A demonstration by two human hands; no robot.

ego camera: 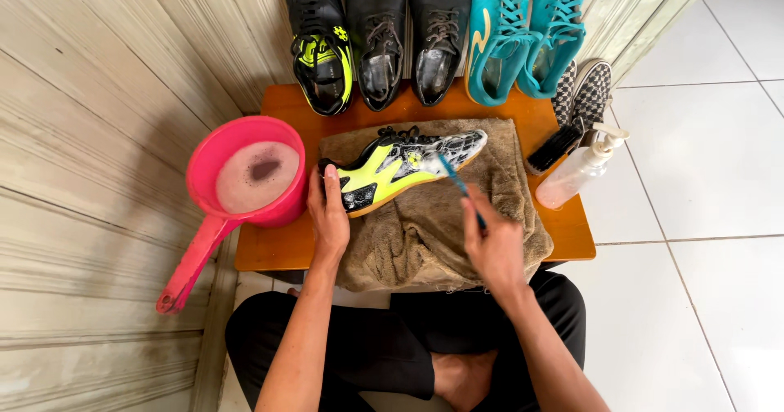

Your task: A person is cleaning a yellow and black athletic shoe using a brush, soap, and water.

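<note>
**Scrubbing the yellow-black shoe on the towel**

Left to right: pink dipper (pixel 245 185) on the table's left end, full of sudsy water. Left hand (pixel 328 216) is clamped over the heel of the yellow-black shoe (pixel 404 165), which lies on its side on the brown towel (pixel 425 232), mid-table. Right hand (pixel 492 244) is closed around a blue toothbrush (pixel 457 182), bristle end at the shoe's toe area.

To do this well, I'd say: keep the heel pinned, use short strokes, re-wet in the dipper, and work over the towel so drips stay off the wooden table (pixel 572 232).

Count:
- dipper: 1
- shoe on towel: 1
- shoes along the wall: 1 black-yellow (pixel 322 48), 2 black leather (pixel 406 36), 2 teal (pixel 527 28), 2 checkered (pixel 581 92)
- toothbrush: 1
- black scrub brush (pixel 555 148): 1
- pump bottle (pixel 580 171): 1
</note>
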